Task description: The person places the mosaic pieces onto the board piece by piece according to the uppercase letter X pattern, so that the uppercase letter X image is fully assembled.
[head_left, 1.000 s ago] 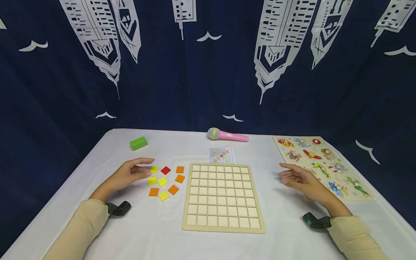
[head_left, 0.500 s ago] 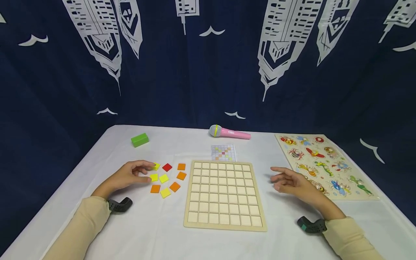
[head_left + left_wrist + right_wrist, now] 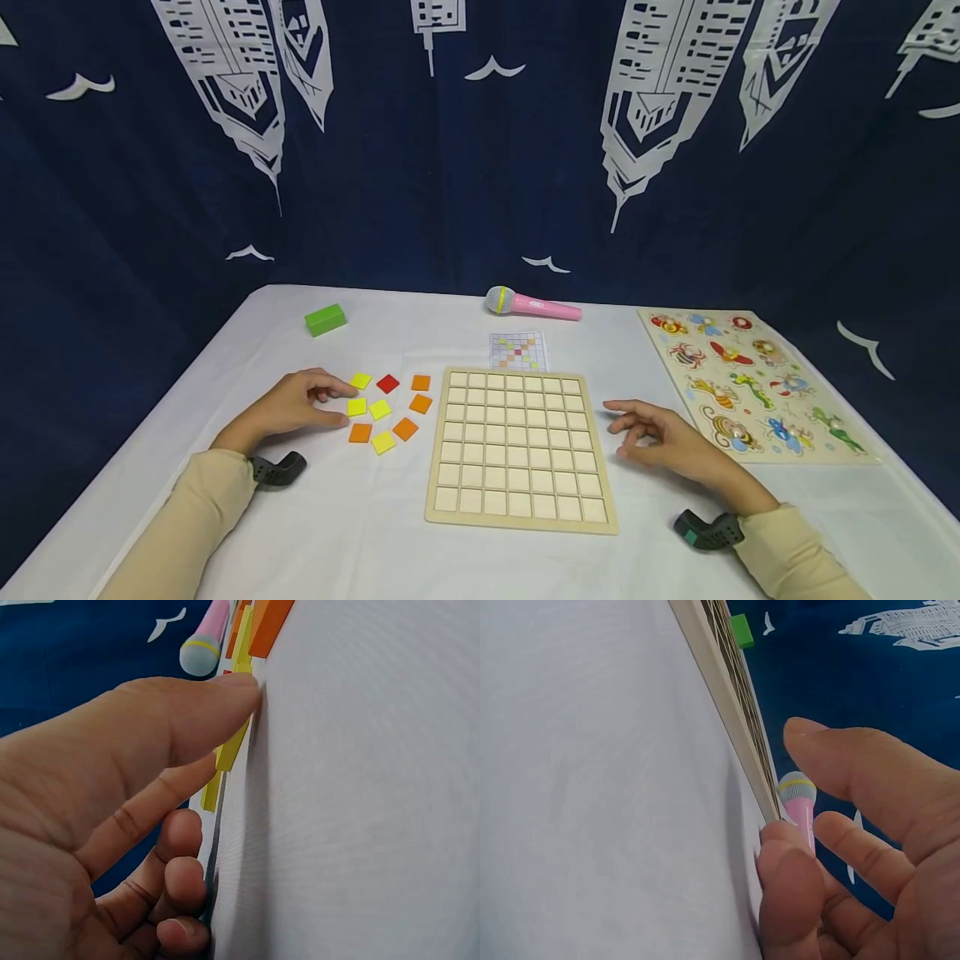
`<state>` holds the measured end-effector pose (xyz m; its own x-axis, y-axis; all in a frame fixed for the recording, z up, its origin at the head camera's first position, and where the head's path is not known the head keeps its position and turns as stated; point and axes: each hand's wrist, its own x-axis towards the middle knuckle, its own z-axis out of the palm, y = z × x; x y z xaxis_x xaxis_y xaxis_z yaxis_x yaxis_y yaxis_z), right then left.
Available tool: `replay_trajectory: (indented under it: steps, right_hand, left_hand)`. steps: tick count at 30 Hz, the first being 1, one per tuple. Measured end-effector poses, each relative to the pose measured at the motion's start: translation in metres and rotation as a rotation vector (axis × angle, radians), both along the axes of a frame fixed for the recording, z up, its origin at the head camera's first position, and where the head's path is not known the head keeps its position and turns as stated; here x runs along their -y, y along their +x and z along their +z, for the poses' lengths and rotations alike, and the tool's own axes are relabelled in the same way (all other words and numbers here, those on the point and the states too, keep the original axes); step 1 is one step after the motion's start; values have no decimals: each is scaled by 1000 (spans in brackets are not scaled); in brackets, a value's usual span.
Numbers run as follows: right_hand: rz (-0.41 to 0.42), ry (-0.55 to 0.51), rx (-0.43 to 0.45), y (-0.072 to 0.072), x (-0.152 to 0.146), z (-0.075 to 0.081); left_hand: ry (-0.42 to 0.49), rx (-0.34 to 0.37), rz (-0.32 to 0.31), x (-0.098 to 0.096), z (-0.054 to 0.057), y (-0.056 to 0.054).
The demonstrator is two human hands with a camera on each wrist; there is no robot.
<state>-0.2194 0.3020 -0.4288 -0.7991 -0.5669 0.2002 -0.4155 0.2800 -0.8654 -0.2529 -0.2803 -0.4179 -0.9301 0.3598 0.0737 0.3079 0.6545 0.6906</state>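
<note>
Several thin square tiles lie left of the wooden grid board [image 3: 521, 454]: yellow, orange and one red tile [image 3: 387, 384]. My left hand [image 3: 288, 406] is at their left side, thumb and index finger spread about the left edge of a yellow tile [image 3: 356, 407]. In the left wrist view the thumb overlaps that yellow tile [image 3: 234, 750], with the index fingertip right at its edge. My right hand [image 3: 663, 437] hovers beside the board's right edge, fingers loosely bent and nothing in them. The right wrist view shows its thumb apart from the fingers, near the board's edge [image 3: 739, 724].
Behind the board lies a small card with a coloured grid pattern [image 3: 519, 351]. A pink toy microphone [image 3: 543, 308] and a green block [image 3: 326, 320] sit at the back of the white table. An insect picture puzzle [image 3: 750, 392] lies at the right.
My right hand has moved left, from beside the insect puzzle toward the board. The left hand has shifted slightly, its thumb and index finger now at the yellow tile. The head view has tilted a little.
</note>
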Motion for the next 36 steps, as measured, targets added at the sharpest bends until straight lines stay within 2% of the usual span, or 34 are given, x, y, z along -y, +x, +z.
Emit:
replay_trajectory:
  steps: [10,17,27,36]
  right_hand:
    - [-21,104,-69,-1,7,-1]
    - [-42,200,-177,1,12,2]
    - [-85,278,-153,2,17,5]
    - [-98,293,-138,3,18,6]
  left_hand:
    - [-18,-25,-6,-2,-6,-5]
    - [-13,-48,7,-1,-7,-5]
    - [39,-44,25,2,-9,-3]
    - [124,19,1,-6,2,-1]
